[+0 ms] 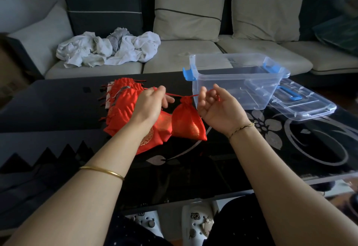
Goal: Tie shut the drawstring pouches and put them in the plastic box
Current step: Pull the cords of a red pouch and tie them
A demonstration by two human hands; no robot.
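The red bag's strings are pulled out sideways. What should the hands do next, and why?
Probably cross the two strings and knot them. The left hand and right hand each pinch one string, and the red bag is already bunched shut at its neck.

Left hand (153, 102) and right hand (217, 108) each pinch one end of drawstring (174, 94), cord taut between them. Red pouch (187, 123) hangs at cord's midpoint, neck cinched. Pouch pile (124, 102) at its 9 o'clock. Plastic box (236, 82) at 2 o'clock, open, lid (302, 102) beside it.
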